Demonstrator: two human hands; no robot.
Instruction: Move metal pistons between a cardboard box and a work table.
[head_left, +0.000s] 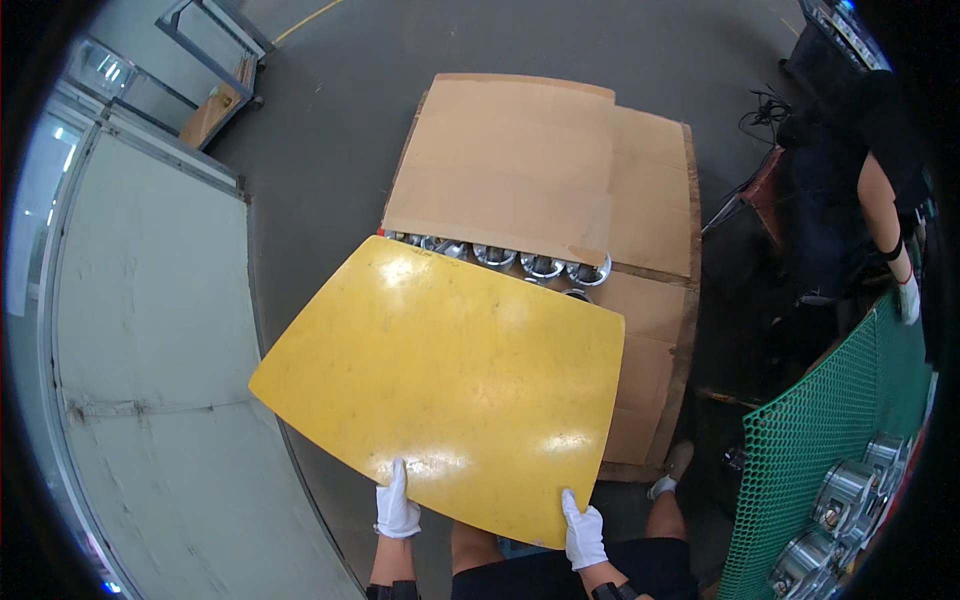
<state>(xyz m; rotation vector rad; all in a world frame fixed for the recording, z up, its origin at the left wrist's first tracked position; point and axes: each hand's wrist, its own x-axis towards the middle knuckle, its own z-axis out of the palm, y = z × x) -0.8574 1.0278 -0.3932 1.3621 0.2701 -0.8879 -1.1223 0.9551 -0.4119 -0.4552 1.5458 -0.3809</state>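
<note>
A large flat yellow board [450,375] is held out in front of me by its near edge. My left hand [397,507], in a white glove, grips that edge with the thumb lying on top. At the near right corner my right hand [583,532], gloved too, is closed on the board in the same way; the fingers of both hands are hidden underneath. Past the board's far edge, a row of shiny metal ring-shaped parts [541,265] shows, partly covered by a cardboard sheet [510,160]. The board hides whatever lies below it.
More cardboard [640,370] extends to the right of the board. A bench with green mesh [815,400] carries several shiny metal parts [845,495]. Beside it sits a person in dark clothes [830,190]. A pale wall panel [160,330] stands at left, a wheeled cart [225,95] behind it.
</note>
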